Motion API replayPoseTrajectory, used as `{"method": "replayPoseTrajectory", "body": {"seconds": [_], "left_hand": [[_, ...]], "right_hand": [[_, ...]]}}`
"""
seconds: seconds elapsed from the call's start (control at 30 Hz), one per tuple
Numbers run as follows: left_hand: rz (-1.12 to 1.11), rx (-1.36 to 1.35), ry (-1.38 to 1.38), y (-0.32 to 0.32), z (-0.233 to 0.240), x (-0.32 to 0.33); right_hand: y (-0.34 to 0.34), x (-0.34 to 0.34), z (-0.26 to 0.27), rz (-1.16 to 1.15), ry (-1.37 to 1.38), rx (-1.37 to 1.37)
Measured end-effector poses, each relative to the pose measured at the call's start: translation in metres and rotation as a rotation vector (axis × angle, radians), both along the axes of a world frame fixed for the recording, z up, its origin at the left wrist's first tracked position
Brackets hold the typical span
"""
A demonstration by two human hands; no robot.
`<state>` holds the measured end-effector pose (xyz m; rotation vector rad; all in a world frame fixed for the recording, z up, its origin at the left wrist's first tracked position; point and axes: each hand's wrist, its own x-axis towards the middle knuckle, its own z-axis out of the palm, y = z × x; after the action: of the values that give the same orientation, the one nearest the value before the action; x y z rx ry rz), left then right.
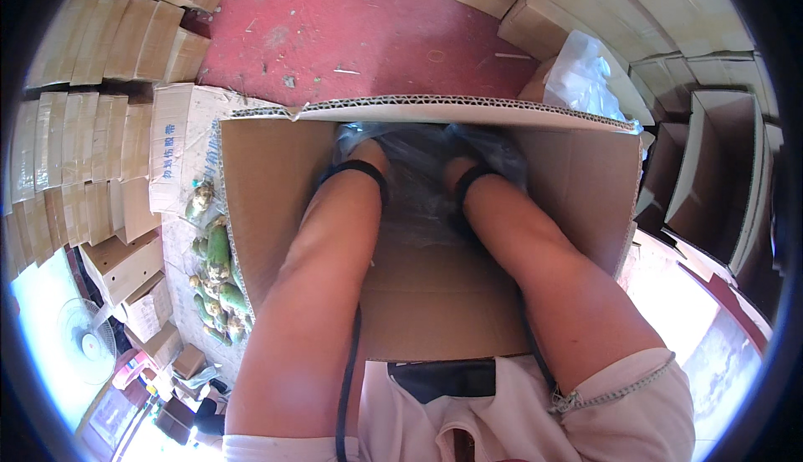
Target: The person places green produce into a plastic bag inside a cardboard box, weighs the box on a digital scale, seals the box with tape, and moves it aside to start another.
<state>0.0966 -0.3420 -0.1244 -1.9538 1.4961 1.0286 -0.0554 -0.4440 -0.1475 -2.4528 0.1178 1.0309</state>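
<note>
In front of me stands an open corrugated cardboard box (583, 192), and both my arms reach down inside it. A clear plastic liner bag (414, 161) lies crumpled in the box, mostly against its far wall. My left hand (370, 149) is at the far left part of the liner, partly covered by the film. Further right, my right hand (461, 166) is pushed into the same plastic, in shadow. The fingers of both hands are hidden, so their grip on the film does not show. Each wrist wears a dark band.
Long green vegetables (218, 252) lie on flattened cardboard (182, 236) left of the box. Stacked cartons (94, 142) line the left side. More cartons (627, 10) and a translucent plastic bag (580, 76) stand far right. Beyond is red floor (351, 29). A fan (91, 343) stands at lower left.
</note>
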Motion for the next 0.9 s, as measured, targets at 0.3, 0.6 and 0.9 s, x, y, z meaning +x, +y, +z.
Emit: {"method": "replayPoseTrajectory", "body": {"seconds": [0.3,0.6,0.9], "left_hand": [[-0.003,-0.036,-0.037,0.031,-0.037,-0.013],[0.196,-0.022,0.181,-0.031,0.132,-0.003],[-0.238,-0.948,0.62,0.048,0.263,0.062]], "right_hand": [[0.0,0.012,-0.003,0.026,0.001,0.014],[-0.016,0.058,-0.001,0.207,0.038,0.021],[0.021,0.126,0.114,0.736,0.182,0.003]]}}
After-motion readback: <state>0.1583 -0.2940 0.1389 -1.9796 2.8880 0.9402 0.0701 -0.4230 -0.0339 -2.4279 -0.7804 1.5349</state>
